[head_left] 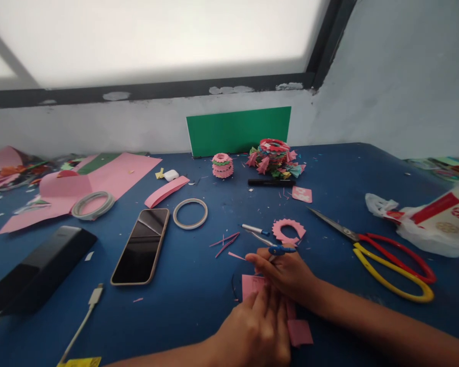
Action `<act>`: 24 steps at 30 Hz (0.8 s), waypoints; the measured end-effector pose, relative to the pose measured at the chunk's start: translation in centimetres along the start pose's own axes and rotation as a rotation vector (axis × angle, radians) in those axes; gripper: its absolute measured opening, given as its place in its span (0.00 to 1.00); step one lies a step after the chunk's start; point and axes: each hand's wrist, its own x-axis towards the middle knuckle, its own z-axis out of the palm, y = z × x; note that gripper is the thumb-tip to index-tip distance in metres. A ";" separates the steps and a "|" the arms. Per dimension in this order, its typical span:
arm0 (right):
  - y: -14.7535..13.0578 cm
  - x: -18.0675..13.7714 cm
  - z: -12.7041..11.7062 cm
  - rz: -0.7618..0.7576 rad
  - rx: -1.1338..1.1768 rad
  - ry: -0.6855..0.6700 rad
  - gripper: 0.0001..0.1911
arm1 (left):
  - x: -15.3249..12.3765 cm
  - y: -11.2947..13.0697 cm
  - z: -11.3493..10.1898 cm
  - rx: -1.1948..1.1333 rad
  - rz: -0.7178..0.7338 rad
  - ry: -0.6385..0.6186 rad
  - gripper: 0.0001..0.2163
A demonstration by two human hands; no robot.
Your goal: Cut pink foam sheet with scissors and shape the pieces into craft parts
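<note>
My left hand [254,329] lies flat with its fingers stretched over a pink paper strip [252,285], pressing it to the blue table. One end of the strip [300,333] shows beyond my fingers. My right hand [290,272] is closed around a slim blue-and-white pen [282,250]; its tip is hidden, and my fingers rest at the strip's far edge. Just beyond lie a white pen with a blue end [255,229] and a pink zigzag-edged paper ring [281,224]. Thin pink offcuts [227,244] are scattered to the left.
Large red-and-yellow-handled scissors [367,244] lie at right, near a plastic-wrapped package [439,219]. A phone [141,247], tape rolls [190,214], a black power bank [38,270] and pink sheets [126,176] occupy the left. Stacked paper rings [222,166] stand before a green board [239,131].
</note>
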 end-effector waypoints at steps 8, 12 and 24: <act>-0.1 0.2 0.1 -0.004 0.029 -0.005 0.24 | 0.1 -0.1 -0.1 0.000 -0.005 0.001 0.15; 0.1 0.2 0.1 0.019 0.036 -0.015 0.24 | 0.1 -0.1 -0.1 0.012 0.013 -0.013 0.14; 0.1 0.0 0.3 -0.035 -0.052 0.003 0.26 | 0.2 0.0 0.0 -0.013 -0.018 0.009 0.14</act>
